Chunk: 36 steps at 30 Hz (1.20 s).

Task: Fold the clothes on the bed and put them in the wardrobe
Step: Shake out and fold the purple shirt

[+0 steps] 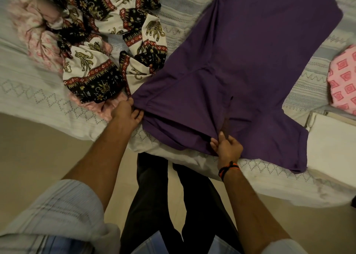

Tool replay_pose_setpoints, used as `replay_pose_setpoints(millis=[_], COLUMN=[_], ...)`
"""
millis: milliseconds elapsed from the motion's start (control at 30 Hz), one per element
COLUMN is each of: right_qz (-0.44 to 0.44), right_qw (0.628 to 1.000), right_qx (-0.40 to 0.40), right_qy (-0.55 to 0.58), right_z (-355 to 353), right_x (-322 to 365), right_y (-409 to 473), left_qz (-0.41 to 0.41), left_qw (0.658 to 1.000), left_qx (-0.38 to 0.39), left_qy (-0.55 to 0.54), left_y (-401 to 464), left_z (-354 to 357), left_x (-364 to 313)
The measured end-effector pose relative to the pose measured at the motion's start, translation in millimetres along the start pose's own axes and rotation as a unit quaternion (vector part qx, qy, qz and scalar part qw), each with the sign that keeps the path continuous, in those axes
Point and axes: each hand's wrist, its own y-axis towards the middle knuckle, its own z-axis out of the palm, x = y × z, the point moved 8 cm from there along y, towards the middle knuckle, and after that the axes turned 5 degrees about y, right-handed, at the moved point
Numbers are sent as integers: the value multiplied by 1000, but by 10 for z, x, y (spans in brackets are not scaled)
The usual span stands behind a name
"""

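Observation:
A purple garment (250,57) lies spread flat across the bed (38,91), its near end over the bed's edge. My left hand (126,112) grips the garment's near left corner. My right hand (226,145) pinches a fold of the same purple cloth at the near edge; a dark and orange band sits on that wrist. A crumpled cloth with an elephant print (107,41) in cream, black and red lies in a heap to the left, touching the purple garment's left side.
Pink patterned fabric (36,41) lies under and beside the elephant cloth at the far left. A pink piece with a square pattern (344,80) sits at the right edge, above a white folded item (331,138). Beige floor (38,147) lies below the bed.

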Motion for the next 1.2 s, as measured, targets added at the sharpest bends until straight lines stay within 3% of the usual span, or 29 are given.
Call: replay_pose_setpoints(millis=[233,400,600,800,967,1200], right_qz=[35,-45,-84,-127,-143,-154], right_qw=[992,964,958,955,965,973], right_qx=[12,-11,64,120,115,95], right_qy=[-123,-263,-266,-241,-188,-144], right_z=[0,-42,21,87,167,570], right_x=[9,401,852,1263,1616,1940], right_y=[62,-202,-566,-811,-1011,-1118], left_qz=[-14,-6,62,106,137,141], left_qw=[998,983,954,928,907,875], left_qx=[6,30,29,126,116,182], left_qy=[69,180,292,335,381,426], left_y=[3,-307,-920,-1376,-1574,-1555], left_z=[-40,-31,60,406,650,1138], left_x=[-72,-159,-363,-366,-600,-1064])
